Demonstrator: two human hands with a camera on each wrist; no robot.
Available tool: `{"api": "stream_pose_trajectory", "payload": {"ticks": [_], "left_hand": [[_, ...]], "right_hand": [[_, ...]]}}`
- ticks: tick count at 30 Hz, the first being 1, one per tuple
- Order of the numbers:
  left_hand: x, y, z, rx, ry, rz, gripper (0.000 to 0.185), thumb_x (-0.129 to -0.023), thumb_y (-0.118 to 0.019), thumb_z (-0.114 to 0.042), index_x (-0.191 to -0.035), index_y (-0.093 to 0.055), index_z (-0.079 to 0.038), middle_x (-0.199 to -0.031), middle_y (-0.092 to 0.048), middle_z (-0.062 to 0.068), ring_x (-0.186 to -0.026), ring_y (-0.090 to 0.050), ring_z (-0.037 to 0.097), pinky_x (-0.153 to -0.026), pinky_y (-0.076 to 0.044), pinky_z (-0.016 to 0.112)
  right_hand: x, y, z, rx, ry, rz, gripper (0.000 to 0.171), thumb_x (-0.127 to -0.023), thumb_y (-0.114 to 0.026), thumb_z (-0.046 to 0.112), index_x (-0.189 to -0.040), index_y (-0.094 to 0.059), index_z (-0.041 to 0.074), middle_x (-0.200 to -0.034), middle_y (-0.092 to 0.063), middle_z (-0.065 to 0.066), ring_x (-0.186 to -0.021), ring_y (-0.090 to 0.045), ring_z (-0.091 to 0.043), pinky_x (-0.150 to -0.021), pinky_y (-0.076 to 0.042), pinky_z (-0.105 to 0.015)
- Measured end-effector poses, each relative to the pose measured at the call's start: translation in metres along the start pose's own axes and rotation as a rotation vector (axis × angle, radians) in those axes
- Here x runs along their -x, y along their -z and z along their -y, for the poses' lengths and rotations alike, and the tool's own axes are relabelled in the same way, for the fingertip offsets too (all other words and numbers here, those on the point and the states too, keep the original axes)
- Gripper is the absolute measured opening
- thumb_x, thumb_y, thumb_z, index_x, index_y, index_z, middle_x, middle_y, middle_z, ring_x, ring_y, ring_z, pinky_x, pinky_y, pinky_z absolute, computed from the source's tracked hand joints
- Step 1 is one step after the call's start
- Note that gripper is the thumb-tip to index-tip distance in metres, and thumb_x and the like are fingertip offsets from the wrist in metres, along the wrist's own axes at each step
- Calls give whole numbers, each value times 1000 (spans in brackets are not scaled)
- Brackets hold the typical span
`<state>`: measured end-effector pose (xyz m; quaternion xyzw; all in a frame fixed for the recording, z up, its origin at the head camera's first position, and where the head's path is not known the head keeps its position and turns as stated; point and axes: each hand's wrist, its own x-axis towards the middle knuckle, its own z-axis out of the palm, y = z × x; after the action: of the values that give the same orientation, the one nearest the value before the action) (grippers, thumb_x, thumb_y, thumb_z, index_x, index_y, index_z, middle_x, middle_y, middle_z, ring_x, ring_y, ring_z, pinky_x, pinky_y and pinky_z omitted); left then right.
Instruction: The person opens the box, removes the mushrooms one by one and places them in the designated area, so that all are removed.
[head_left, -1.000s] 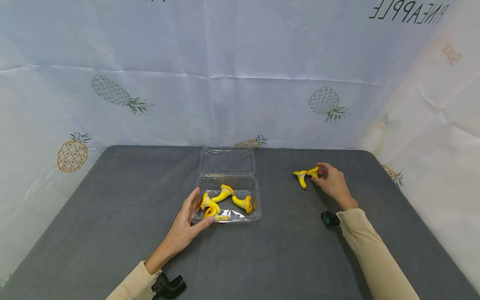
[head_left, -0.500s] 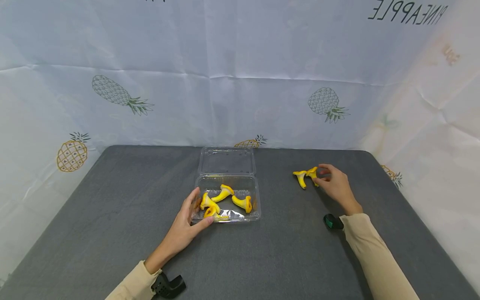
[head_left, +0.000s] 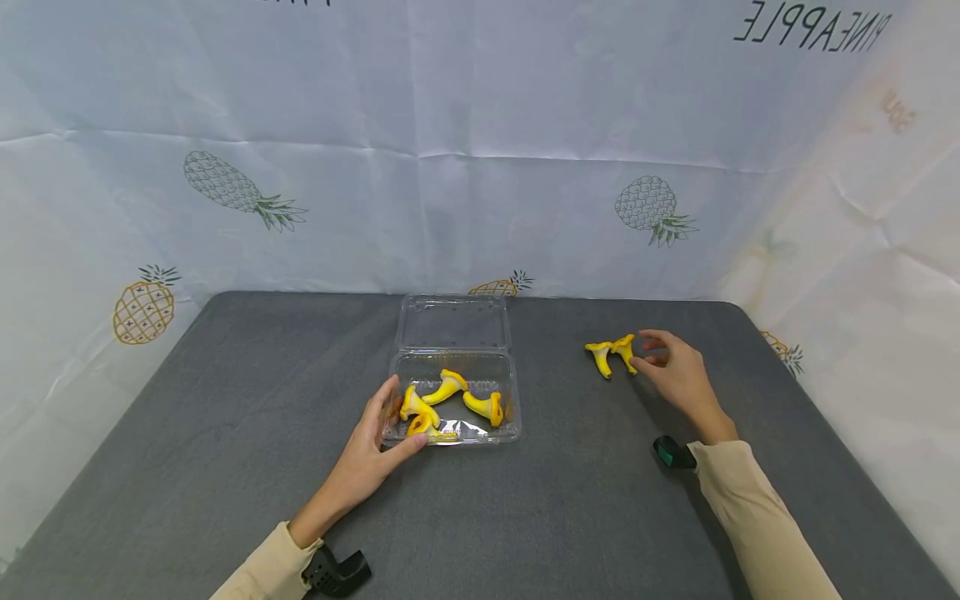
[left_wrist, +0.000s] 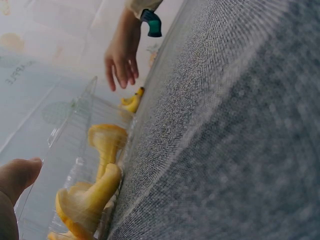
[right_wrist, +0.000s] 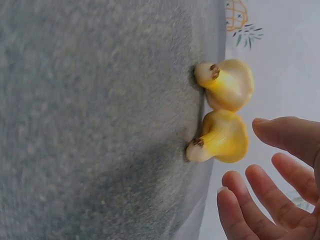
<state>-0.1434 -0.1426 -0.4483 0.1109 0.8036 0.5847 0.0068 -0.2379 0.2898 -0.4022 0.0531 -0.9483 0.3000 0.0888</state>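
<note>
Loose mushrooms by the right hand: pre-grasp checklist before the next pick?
1. Right hand free: ok, fingers relaxed and apart, holding nothing.
2. Two loose mushrooms reachable: ok, they lie on the grey table just off the fingertips, not touched in the right wrist view.
3. Mushrooms separable: cannot tell, the pair lies side by side and may be touching.
4. Clear clamshell box open: ok, lid folded back.
5. Box steadied: ok, left hand rests against its near left corner.
6. Room in the box: ok, yellow mushrooms inside leave bare floor.
</note>
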Motion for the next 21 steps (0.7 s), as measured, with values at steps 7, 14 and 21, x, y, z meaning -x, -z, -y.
{"api": "stream_pose_trajectory", "payload": {"ticks": [7,14,21], "left_hand": [[0,0,0,7,-1,2,91,-94,-69,-22,-160,-8,-7,-166,-8,19,-151,-19,43,-119,-20,65],[0,0,1,3,-1,0,91,-94,-69,-22,-160,-7,-7,-166,-8,19,-151,-19,44,-118,-20,65],[0,0,1,5,-5,-3,91,-94,-69,-22,-160,-7,-7,-166,-8,18,-151,-19,44,-118,-20,65]], "right_hand": [[3,1,11,-21,19,10,50,-94,-68,13,-139,-51,-1,-126,-59,-29,-103,-66,-43,-81,-57,-55],[8,0,20,-35,41,22,49,-94,-69,13,-138,-52,-2,-125,-59,-28,-103,-65,-42,-84,-57,-56],[13,-3,29,-64,71,41,49,-93,-69,9,-137,-53,-2,-126,-59,-27,-105,-65,-42,-89,-55,-56]]}}
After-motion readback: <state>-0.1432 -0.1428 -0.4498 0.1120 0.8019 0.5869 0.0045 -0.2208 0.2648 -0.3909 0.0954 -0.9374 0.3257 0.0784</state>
